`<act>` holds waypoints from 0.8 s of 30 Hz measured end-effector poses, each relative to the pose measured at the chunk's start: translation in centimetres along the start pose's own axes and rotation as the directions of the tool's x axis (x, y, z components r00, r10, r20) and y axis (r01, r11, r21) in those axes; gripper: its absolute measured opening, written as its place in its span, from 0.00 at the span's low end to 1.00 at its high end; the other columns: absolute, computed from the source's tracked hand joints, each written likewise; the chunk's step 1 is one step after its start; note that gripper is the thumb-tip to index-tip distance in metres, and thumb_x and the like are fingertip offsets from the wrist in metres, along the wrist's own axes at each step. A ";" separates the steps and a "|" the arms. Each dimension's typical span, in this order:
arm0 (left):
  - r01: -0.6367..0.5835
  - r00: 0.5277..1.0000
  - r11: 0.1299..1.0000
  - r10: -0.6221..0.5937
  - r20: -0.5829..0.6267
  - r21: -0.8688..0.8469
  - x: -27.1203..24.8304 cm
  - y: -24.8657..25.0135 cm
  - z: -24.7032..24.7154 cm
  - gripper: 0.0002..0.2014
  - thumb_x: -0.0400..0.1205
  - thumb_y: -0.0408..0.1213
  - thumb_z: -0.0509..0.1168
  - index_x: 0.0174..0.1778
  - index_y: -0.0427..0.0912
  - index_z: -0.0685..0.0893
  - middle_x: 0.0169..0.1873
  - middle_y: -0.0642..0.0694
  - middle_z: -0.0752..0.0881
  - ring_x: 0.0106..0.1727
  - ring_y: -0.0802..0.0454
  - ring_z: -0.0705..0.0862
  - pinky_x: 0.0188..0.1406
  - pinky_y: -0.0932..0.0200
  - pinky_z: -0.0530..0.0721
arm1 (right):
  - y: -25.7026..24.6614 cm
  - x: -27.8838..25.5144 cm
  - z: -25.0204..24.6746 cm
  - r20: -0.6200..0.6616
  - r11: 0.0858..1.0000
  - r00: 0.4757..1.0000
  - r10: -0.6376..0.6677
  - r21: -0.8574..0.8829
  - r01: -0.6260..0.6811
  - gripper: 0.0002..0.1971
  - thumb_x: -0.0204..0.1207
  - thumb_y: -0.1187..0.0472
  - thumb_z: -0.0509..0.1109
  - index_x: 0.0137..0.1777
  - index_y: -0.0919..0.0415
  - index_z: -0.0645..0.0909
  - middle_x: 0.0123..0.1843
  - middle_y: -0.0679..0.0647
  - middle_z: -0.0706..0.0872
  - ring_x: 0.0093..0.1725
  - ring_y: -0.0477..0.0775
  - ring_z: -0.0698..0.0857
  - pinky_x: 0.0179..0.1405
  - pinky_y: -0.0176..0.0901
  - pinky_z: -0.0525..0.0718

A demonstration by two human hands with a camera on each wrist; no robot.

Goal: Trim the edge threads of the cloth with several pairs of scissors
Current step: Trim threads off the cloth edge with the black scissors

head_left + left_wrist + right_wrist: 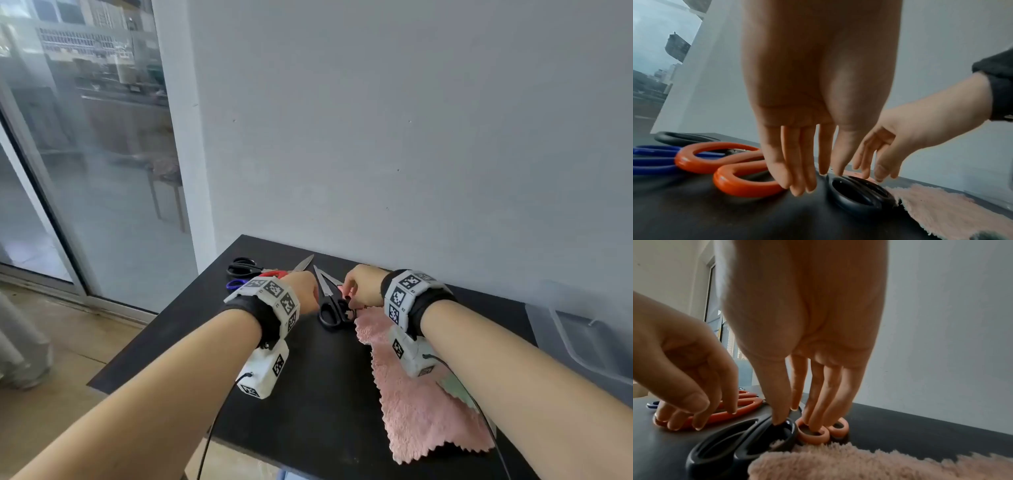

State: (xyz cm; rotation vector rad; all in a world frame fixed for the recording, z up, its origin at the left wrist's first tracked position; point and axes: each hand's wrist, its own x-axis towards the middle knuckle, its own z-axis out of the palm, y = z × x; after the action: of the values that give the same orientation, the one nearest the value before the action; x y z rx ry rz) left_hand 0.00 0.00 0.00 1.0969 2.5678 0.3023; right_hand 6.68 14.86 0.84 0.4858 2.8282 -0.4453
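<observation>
A pink fluffy cloth (pixel 421 404) (pixel 859 464) lies on the right of the black table (pixel 308 394). Black-handled scissors (pixel 332 313) (pixel 859 194) (pixel 725 446) lie at the cloth's far corner. Small pink-handled scissors (pixel 813 434) lie just beyond them. My right hand (pixel 359 287) (pixel 803 418) reaches down with straight fingers: the thumb touches the black handle and two fingertips sit in a pink ring. My left hand (pixel 306 294) (pixel 807 183) points straight down, its fingertips against the orange-handled scissors (pixel 731 170) (pixel 740 408).
Blue-handled scissors (pixel 651 162) and another black-handled pair (pixel 241 267) lie at the table's far left corner. A grey wall stands right behind the table. A clear plastic bin (pixel 582 335) sits to the right, and a glass door (pixel 85 154) to the left.
</observation>
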 end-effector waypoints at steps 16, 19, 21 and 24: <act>0.000 1.000 1.000 0.000 0.004 0.025 2.2 1.2 1.2 0.18 0.77 0.38 0.71 0.62 0.37 0.82 0.59 0.42 0.84 0.60 0.45 0.83 0.60 0.53 0.83 | -0.4 1.8 1.0 0.015 0.993 0.997 0.069 -0.100 -0.067 0.11 0.71 0.65 0.73 0.52 0.66 0.85 0.54 0.60 0.88 0.53 0.60 0.88 0.54 0.49 0.87; 0.003 1.000 1.000 -0.003 0.003 0.022 2.0 1.3 1.1 0.17 0.78 0.39 0.70 0.62 0.36 0.81 0.59 0.41 0.85 0.59 0.45 0.83 0.57 0.55 0.83 | -0.4 1.5 0.8 -0.007 0.995 0.998 0.069 -0.067 -0.069 0.11 0.71 0.65 0.73 0.52 0.65 0.85 0.52 0.61 0.89 0.51 0.61 0.88 0.52 0.48 0.87; 0.003 1.000 1.000 -0.003 0.009 0.001 2.0 1.3 1.1 0.17 0.79 0.39 0.69 0.61 0.36 0.82 0.57 0.41 0.85 0.58 0.45 0.84 0.56 0.56 0.83 | -0.3 1.2 0.6 -0.016 0.997 0.998 0.066 -0.031 -0.066 0.10 0.71 0.65 0.73 0.52 0.65 0.86 0.51 0.60 0.89 0.51 0.60 0.88 0.50 0.47 0.87; -0.012 1.000 0.999 0.011 -0.029 -0.042 1.8 1.2 0.9 0.13 0.80 0.40 0.67 0.56 0.36 0.85 0.53 0.42 0.88 0.55 0.47 0.85 0.55 0.56 0.83 | -0.3 0.6 -0.1 -0.023 0.998 0.998 0.065 0.012 -0.065 0.10 0.72 0.66 0.73 0.52 0.66 0.88 0.47 0.58 0.90 0.44 0.58 0.87 0.46 0.45 0.86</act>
State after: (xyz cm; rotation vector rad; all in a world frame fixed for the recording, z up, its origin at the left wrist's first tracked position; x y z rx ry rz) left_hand -0.03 2.15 -0.87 1.1001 2.5694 0.3760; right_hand 5.98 14.76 0.81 0.5873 2.8240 -0.4465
